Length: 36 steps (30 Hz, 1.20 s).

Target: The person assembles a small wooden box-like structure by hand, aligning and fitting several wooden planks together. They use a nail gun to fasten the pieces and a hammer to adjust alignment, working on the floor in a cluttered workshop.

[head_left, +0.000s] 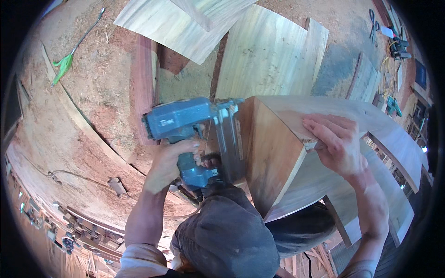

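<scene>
My left hand (174, 160) is wrapped round the grip of a blue nail gun (181, 116). Its nose points right and sits close to the upper corner of a wooden cabinet-like piece (273, 153); whether they touch I cannot tell. The gun's long magazine (230, 148) runs down beside the wood. Over the edge of the top panel (287, 111) rests my right hand (336, 143), fingers extended together along the surface, thumb hidden below the edge. The piece leans at my legs, with slotted openings in its panels on the right.
Loose wide boards (264, 51) lie ahead on a dusty floor. A green-headed tool with a long handle (65, 65) is at the far left. Wood offcuts (92, 236) are heaped at lower left. Scissors (372, 23) and a teal tool (394, 106) lie to the right.
</scene>
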Each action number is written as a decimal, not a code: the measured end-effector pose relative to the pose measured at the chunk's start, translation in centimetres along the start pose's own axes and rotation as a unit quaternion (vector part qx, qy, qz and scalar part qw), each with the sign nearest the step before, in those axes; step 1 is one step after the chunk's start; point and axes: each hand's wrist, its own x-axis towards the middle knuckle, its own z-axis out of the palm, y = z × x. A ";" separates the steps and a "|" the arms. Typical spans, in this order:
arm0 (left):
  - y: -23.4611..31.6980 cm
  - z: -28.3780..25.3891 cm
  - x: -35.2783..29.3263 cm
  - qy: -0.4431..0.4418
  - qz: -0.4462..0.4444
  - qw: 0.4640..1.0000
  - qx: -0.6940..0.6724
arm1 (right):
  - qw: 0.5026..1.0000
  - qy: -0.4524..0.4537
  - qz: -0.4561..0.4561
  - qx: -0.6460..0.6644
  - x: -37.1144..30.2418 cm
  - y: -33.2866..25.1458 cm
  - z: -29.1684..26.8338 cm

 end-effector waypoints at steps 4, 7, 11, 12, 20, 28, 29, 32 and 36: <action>-1.5 -0.3 1.2 0.006 -0.094 0.996 -0.008 | 1.000 -0.005 -0.005 -0.007 0.0 0.1 -0.1; -2.1 -0.5 1.8 -0.002 -0.104 0.995 -0.006 | 1.000 -0.004 -0.008 -0.013 -0.2 0.2 0.0; -2.1 -0.4 2.4 0.006 -0.089 0.996 -0.016 | 1.000 0.008 -0.016 -0.019 -0.3 0.2 0.2; -2.1 -0.4 2.5 0.010 -0.093 0.995 -0.022 | 1.000 0.010 -0.017 -0.017 -0.3 0.2 0.2; -2.1 -0.4 2.6 0.013 -0.093 0.995 -0.033 | 1.000 0.010 -0.017 -0.014 -0.2 0.2 0.0; -1.6 0.2 3.0 0.014 -0.083 0.995 -0.056 | 1.000 0.009 -0.012 -0.008 -0.1 0.2 0.1; -1.5 0.2 3.0 0.009 -0.081 0.995 -0.056 | 1.000 0.010 -0.009 -0.004 0.0 0.2 0.1; -1.2 0.1 2.9 -0.007 -0.070 0.997 -0.035 | 1.000 0.011 -0.009 -0.009 0.0 0.1 0.1; -0.9 0.0 2.9 -0.016 -0.052 0.998 0.003 | 1.000 0.002 -0.005 -0.014 -0.1 0.0 0.0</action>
